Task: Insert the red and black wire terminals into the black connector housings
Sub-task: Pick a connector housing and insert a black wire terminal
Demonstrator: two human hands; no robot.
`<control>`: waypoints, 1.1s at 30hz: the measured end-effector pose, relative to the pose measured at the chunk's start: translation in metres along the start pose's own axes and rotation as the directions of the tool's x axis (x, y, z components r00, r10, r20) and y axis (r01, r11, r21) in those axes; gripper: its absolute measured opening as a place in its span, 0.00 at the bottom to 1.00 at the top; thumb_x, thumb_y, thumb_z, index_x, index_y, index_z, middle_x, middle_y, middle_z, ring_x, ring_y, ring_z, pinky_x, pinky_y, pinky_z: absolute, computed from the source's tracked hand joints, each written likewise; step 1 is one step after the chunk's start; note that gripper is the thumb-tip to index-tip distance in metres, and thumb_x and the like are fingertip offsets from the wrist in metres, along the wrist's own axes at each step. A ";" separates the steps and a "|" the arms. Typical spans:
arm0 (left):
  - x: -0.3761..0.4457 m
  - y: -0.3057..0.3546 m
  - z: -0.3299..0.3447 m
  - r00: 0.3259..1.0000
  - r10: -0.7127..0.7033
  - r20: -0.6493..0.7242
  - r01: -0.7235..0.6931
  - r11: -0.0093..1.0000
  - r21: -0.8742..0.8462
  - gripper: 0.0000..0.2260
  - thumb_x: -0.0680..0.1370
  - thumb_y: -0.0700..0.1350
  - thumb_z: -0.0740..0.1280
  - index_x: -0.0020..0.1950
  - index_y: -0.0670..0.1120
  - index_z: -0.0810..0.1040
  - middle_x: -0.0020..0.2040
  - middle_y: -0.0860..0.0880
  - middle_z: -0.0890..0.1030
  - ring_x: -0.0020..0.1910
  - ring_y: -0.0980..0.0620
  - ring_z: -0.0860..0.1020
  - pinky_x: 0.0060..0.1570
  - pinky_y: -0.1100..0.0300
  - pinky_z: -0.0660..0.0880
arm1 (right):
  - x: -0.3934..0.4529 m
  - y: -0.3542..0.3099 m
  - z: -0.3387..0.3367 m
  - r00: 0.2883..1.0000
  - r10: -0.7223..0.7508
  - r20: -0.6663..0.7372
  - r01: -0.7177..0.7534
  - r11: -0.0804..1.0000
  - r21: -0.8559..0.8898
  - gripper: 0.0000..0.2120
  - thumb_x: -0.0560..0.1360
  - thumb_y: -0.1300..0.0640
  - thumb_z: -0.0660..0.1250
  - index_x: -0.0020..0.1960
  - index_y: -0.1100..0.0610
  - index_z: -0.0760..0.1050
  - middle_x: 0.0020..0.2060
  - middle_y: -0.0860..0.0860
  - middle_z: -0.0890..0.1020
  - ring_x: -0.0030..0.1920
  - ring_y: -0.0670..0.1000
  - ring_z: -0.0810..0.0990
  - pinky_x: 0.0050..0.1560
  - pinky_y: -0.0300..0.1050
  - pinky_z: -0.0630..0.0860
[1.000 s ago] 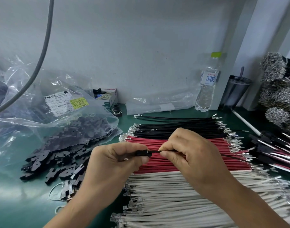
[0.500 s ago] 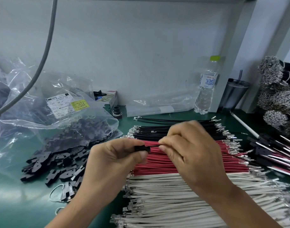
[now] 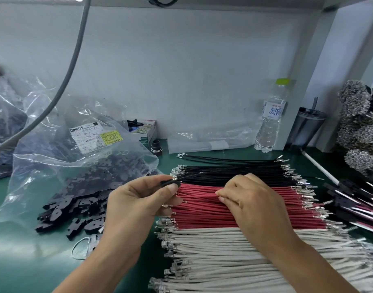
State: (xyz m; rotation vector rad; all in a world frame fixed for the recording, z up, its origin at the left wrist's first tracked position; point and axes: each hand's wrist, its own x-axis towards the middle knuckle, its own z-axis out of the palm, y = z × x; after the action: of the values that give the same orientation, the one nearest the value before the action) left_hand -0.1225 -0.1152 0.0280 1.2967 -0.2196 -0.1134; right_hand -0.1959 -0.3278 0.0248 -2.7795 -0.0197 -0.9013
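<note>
- The left hand [image 3: 137,199] pinches a small black connector housing [image 3: 169,183] between thumb and forefinger, held above the left end of the red wire row [image 3: 234,208].
- A black wire [image 3: 204,174] runs out of that housing and slants up and to the right, over the black wire row [image 3: 234,173] that lies just behind the red wire row.
- The right hand [image 3: 251,199] rests on the red wire row, fingers curled and fingertips pinching one red wire [image 3: 197,194] (its left end is lifted slightly from the rest).
- In front of the red wire row lies a white wire row [image 3: 213,250], touching it.
- Left of the red wire row loose housings [image 3: 75,214] spill from a clear plastic bag [image 3: 60,144] onto the green mat [image 3: 22,261].
- Behind the red wire row, by the wall, stands a water bottle [image 3: 271,117].
</note>
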 end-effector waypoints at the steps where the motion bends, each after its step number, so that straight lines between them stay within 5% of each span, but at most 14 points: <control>1: 0.001 0.001 -0.001 1.000 -0.002 -0.008 0.002 1.000 -0.014 0.12 0.65 0.42 0.79 0.47 0.45 0.89 0.44 0.40 0.88 0.39 0.43 0.87 0.32 0.61 0.81 | 0.000 -0.001 -0.001 1.000 -0.011 -0.010 0.011 1.000 -0.011 0.03 0.73 0.55 0.76 0.44 0.48 0.85 0.40 0.40 0.79 0.43 0.43 0.77 0.32 0.41 0.77; 8: 0.006 0.003 -0.006 0.999 -0.023 -0.041 0.018 0.995 -0.098 0.18 0.60 0.45 0.80 0.48 0.43 0.88 0.46 0.38 0.88 0.39 0.43 0.87 0.31 0.61 0.81 | -0.002 0.000 -0.006 0.999 0.022 -0.037 -0.019 0.997 0.071 0.07 0.70 0.59 0.78 0.42 0.47 0.84 0.39 0.39 0.80 0.42 0.41 0.78 0.35 0.38 0.77; 16: 0.008 0.005 -0.008 0.999 -0.038 -0.039 0.032 0.989 -0.144 0.18 0.59 0.44 0.80 0.47 0.41 0.88 0.46 0.36 0.87 0.42 0.41 0.88 0.36 0.60 0.82 | 0.003 0.003 -0.019 0.997 -0.057 -0.060 0.067 0.982 0.179 0.10 0.76 0.63 0.71 0.53 0.51 0.84 0.43 0.41 0.77 0.43 0.44 0.77 0.42 0.32 0.72; 22: 0.005 0.008 -0.006 0.998 -0.062 -0.012 0.060 0.992 -0.111 0.18 0.59 0.44 0.80 0.47 0.42 0.88 0.47 0.37 0.87 0.42 0.41 0.87 0.31 0.59 0.82 | 0.004 0.002 -0.034 0.991 -0.080 -0.106 0.096 0.983 0.158 0.06 0.77 0.53 0.69 0.51 0.47 0.83 0.42 0.40 0.76 0.40 0.45 0.77 0.37 0.34 0.71; 26: 0.002 0.008 -0.003 0.992 -0.112 0.060 0.120 0.981 -0.150 0.18 0.58 0.42 0.80 0.47 0.40 0.88 0.46 0.36 0.87 0.42 0.42 0.88 0.33 0.60 0.82 | 0.004 -0.010 -0.041 0.987 -0.141 -0.082 0.152 0.977 0.150 0.15 0.78 0.42 0.66 0.58 0.47 0.84 0.42 0.40 0.75 0.36 0.37 0.72 0.38 0.30 0.68; 30: -0.002 0.010 0.001 0.971 -0.184 0.154 0.209 0.964 -0.165 0.17 0.61 0.41 0.79 0.49 0.40 0.88 0.47 0.34 0.86 0.41 0.43 0.87 0.34 0.60 0.83 | 0.002 -0.026 -0.041 0.951 -0.285 -0.119 0.293 0.954 0.059 0.09 0.79 0.51 0.67 0.54 0.51 0.84 0.39 0.44 0.76 0.33 0.42 0.72 0.28 0.40 0.73; 33: -0.003 0.012 0.001 0.961 -0.209 0.179 0.243 0.950 -0.197 0.18 0.63 0.42 0.79 0.52 0.43 0.88 0.50 0.34 0.86 0.40 0.43 0.87 0.33 0.59 0.83 | 0.004 -0.021 -0.049 0.945 -0.260 -0.201 0.270 0.962 0.027 0.08 0.77 0.55 0.69 0.53 0.54 0.86 0.39 0.45 0.79 0.34 0.46 0.76 0.29 0.43 0.76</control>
State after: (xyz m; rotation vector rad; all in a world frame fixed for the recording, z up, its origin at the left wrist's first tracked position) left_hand -0.1258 -0.1124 0.0399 1.0911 -0.1846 -0.4260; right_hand -0.2221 -0.3179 0.0698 -2.6653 -0.3898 -1.2158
